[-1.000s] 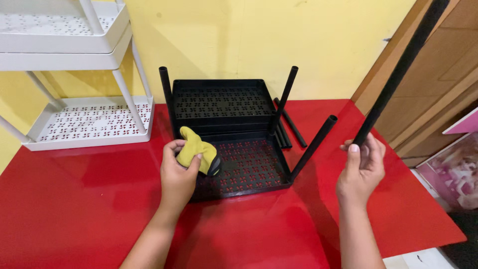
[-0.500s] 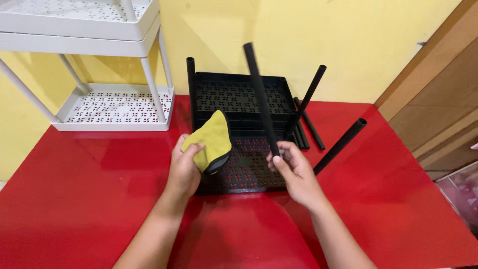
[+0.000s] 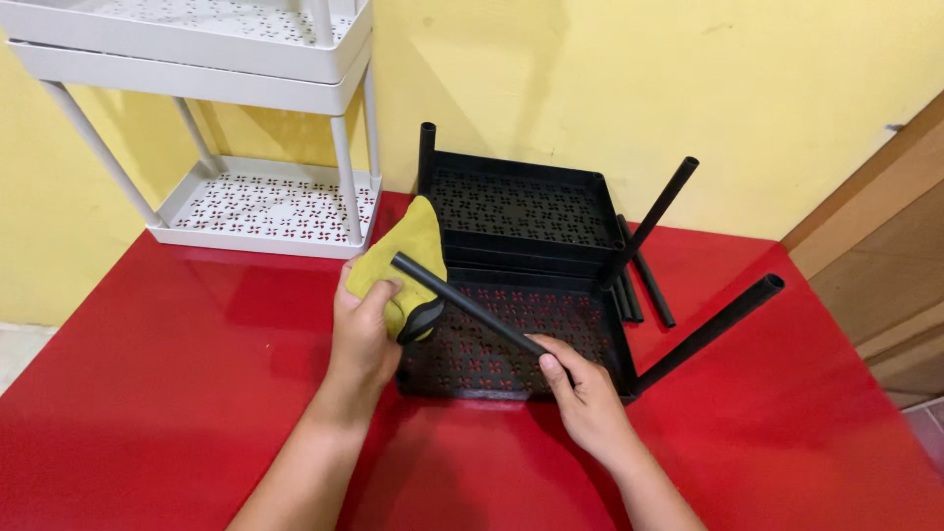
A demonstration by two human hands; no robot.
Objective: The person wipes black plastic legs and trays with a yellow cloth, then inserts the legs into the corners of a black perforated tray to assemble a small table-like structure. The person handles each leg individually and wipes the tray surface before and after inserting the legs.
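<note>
A: Two hands are sharing one black tube, which is lying slantwise above the near black tray. Why is it being held at both ends?

B: The right hand is pinching the lower end, its fingers closed round it, so the tube is staying steady. The left hand is wrapping the yellow cloth round the upper end, fingers clenched on cloth and tube together, which looks like a wiping grip.

A: And where is all this sitting?

B: Over the middle of the red desk, nearer its far edge. The black trays are lying there with two legs already sticking up and out at the right side, so they are probably resting upside down. Some spare tubes are lying flat just beside the trays, towards the far right corner, within easy reach.

A: The white piece?

B: A white tiered rack is standing at the far left edge against the yellow wall, well apart from both hands
</note>
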